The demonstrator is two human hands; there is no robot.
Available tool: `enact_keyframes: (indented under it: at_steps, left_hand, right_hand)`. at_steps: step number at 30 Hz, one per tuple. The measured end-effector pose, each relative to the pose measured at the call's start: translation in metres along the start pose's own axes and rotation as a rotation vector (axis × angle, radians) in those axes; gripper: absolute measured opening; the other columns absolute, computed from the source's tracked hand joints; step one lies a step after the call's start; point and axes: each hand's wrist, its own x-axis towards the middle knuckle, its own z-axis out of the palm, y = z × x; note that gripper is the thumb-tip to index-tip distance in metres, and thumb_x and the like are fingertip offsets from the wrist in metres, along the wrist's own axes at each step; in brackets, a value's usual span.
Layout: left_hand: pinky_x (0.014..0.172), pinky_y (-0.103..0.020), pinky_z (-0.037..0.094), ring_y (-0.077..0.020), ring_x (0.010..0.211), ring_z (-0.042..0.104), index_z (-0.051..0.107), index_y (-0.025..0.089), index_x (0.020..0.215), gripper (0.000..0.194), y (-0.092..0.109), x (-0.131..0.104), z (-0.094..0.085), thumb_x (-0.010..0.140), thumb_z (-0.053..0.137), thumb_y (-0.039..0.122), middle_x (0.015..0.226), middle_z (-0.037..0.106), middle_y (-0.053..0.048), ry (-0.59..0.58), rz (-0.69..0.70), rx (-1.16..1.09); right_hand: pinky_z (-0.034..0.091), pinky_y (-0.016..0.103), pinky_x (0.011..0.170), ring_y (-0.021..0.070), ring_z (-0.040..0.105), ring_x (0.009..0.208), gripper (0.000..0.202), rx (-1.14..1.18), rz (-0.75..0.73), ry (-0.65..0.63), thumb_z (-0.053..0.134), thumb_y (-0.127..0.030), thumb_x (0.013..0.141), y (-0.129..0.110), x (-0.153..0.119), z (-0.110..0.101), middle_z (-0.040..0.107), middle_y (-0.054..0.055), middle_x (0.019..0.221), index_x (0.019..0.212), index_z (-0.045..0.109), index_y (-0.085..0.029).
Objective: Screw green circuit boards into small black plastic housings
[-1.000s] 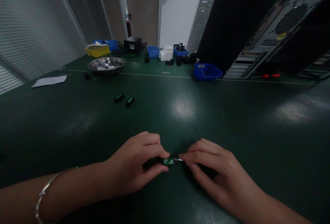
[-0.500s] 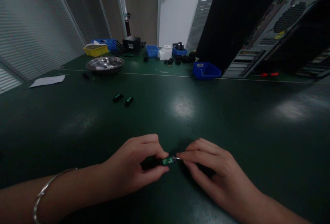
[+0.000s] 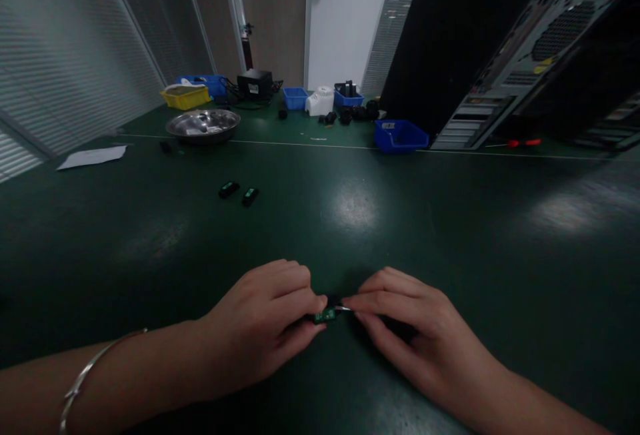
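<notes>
Between the thumb and forefinger of my left hand (image 3: pixel 277 318) is a small black piece with a green circuit board (image 3: pixel 325 315) on its face. My right hand (image 3: pixel 420 328) pinches a thin silvery metal part (image 3: pixel 343 308) whose end meets the right end of the board; its kind is too small to make out. Both hands are low over the green table (image 3: pixel 320 235). Farther off to the left lie two similar black pieces, one (image 3: pixel 229 189) beside the other (image 3: pixel 251 196), each with a green top.
A steel bowl (image 3: pixel 203 133) with small parts stands at the back left, near a paper sheet (image 3: pixel 93 157) and a yellow bin (image 3: pixel 186 97). A blue bin (image 3: pixel 401 137) is at the back right, before a computer case (image 3: pixel 520 75). A red-handled tool (image 3: pixel 525 143) lies farther right.
My left fingers have closed farther over the circuit board, and the left hand has rolled slightly. My right hand has hardly moved and keeps its pinch on the metal part.
</notes>
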Motion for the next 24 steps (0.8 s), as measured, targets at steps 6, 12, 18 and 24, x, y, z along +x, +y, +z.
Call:
enact_keyframes:
  at_steps: [6, 12, 18, 24]
  left_hand:
    - [0.061, -0.024, 0.040, -0.0132, 0.069, 0.056, 0.068, 0.013, 0.089, 0.006, -0.0001, 0.0042, -0.0056, 0.083, 0.068, 0.012, 0.078, 0.060, -0.002, -0.048, -0.182, -0.292]
    - [0.062, -0.023, 0.040, -0.0121, 0.069, 0.057, 0.069, 0.013, 0.085, 0.006, 0.0019, 0.0074, -0.0077, 0.080, 0.071, 0.011, 0.075, 0.060, 0.000, -0.029, -0.247, -0.378]
    - [0.063, -0.021, 0.041, -0.0107, 0.069, 0.057, 0.070, 0.014, 0.083, 0.007, 0.0026, 0.0088, -0.0099, 0.078, 0.073, 0.009, 0.075, 0.060, 0.001, -0.019, -0.269, -0.441]
    - [0.064, -0.021, 0.042, -0.0108, 0.070, 0.057, 0.070, 0.014, 0.083, 0.007, 0.0023, 0.0082, -0.0090, 0.078, 0.075, 0.011, 0.076, 0.060, 0.001, -0.002, -0.309, -0.490]
  right_hand:
    - [0.050, 0.032, 0.067, 0.0178, 0.062, 0.078, 0.027, 0.022, -0.013, 0.012, 0.054, -0.010, 0.093, 0.0008, -0.0002, 0.0010, 0.068, 0.004, 0.088, 0.108, 0.073, -0.024]
    - [0.049, 0.032, 0.066, 0.0174, 0.062, 0.078, 0.028, 0.046, -0.023, 0.034, 0.055, -0.008, 0.093, 0.0010, -0.0030, 0.0010, 0.068, 0.004, 0.088, 0.109, 0.072, -0.024]
    - [0.049, 0.031, 0.066, 0.0174, 0.062, 0.080, 0.029, 0.056, -0.024, 0.036, 0.055, -0.008, 0.093, 0.0025, -0.0032, 0.0023, 0.068, 0.003, 0.090, 0.111, 0.071, -0.025]
    - [0.049, 0.033, 0.066, 0.0181, 0.062, 0.078, 0.031, -0.061, -0.074, 0.072, 0.055, -0.007, 0.092, 0.0020, -0.0034, 0.0028, 0.068, 0.004, 0.091, 0.113, 0.070, -0.024]
